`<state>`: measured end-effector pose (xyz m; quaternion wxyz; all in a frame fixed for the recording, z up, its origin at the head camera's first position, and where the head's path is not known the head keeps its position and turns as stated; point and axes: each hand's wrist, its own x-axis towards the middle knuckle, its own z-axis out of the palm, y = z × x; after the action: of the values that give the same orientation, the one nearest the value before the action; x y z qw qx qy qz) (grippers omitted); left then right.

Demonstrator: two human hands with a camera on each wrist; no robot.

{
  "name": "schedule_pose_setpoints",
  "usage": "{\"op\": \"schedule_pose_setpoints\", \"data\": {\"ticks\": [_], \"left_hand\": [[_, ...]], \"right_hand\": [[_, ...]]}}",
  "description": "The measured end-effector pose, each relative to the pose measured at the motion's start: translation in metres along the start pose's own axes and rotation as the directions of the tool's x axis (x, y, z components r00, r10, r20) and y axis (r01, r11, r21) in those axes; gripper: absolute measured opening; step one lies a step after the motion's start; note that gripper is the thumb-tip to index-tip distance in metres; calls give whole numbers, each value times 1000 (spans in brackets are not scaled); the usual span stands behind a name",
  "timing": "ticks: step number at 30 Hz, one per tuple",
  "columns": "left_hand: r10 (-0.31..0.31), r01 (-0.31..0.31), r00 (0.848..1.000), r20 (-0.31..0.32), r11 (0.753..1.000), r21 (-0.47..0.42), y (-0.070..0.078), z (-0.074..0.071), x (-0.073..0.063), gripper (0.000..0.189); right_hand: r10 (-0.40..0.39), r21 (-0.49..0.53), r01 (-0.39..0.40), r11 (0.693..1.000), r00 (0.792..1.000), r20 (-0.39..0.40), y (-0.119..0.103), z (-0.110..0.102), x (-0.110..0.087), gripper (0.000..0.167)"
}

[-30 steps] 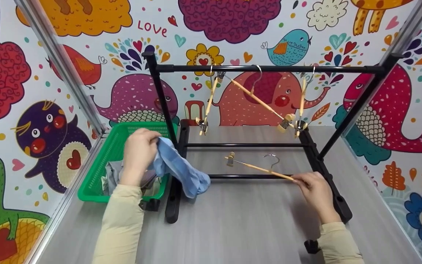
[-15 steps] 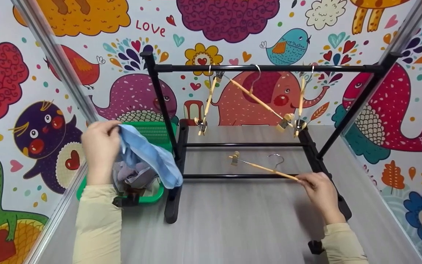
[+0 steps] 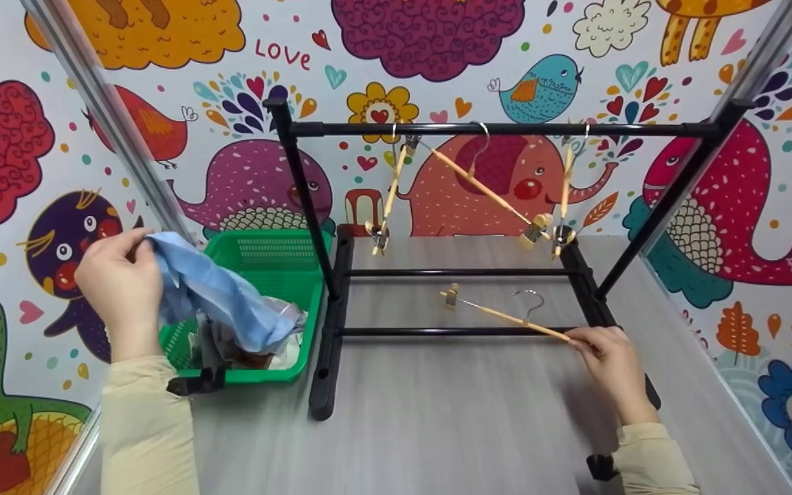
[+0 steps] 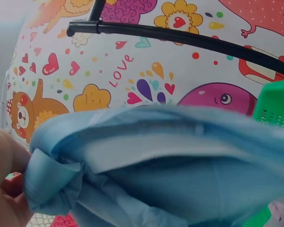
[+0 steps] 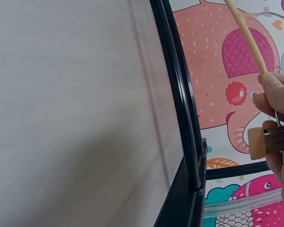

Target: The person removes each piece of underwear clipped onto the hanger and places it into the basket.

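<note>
My left hand (image 3: 121, 282) pinches one end of a light blue cloth garment (image 3: 221, 292), whose other end droops over the green basket (image 3: 305, 368). In the left wrist view the blue cloth (image 4: 189, 184) fills the lower half, folded open along one edge. My right hand (image 3: 609, 364) grips the right end of a wooden clip hanger (image 3: 506, 314). Its hook points up and its far clip sticks out to the left. The right wrist view shows the near clip (image 5: 270, 142) against the fingers, with thumb and finger pinching the hanger bar (image 5: 248, 38).
A black rack (image 3: 437, 128) stands in the middle, with three wooden clip hangers (image 3: 482, 189) hooked on its top bar. Crumpled clothes (image 3: 227, 350) lie in the basket at the rack's left. Printed walls (image 3: 396, 41) enclose the grey table (image 3: 423, 426).
My left hand has moved left with the blue garment, from beside the rack to over the basket's left side. The right hand and its hanger have shifted slightly right.
</note>
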<state>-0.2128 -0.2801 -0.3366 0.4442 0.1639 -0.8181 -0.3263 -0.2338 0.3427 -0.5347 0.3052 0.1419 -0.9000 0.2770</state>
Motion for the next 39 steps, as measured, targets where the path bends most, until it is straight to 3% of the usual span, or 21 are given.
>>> {"op": "schedule_pose_setpoints", "data": {"ticks": [7,19,27,35,39], "left_hand": [[8,-9,999,54,1000,14,-13,9,-5,19],[90,-89,994,67,996,-11,-34,33,-20,16],[81,-82,987,136,997,0,-49,49,-30,17],[134,-151,961,241,987,55,-62,69,-45,17],[143,-175,939,312,982,77,-68,78,-54,18]], "right_hand": [[31,-16,-31,999,1000,2,1,-9,5,14],[55,-73,-56,996,998,-10,9,-22,11,13],[63,-101,-66,993,998,-23,12,-28,15,13],[121,-100,-122,988,993,-13,12,-35,19,11],[144,-111,-145,983,989,-16,12,-38,19,10]]}}
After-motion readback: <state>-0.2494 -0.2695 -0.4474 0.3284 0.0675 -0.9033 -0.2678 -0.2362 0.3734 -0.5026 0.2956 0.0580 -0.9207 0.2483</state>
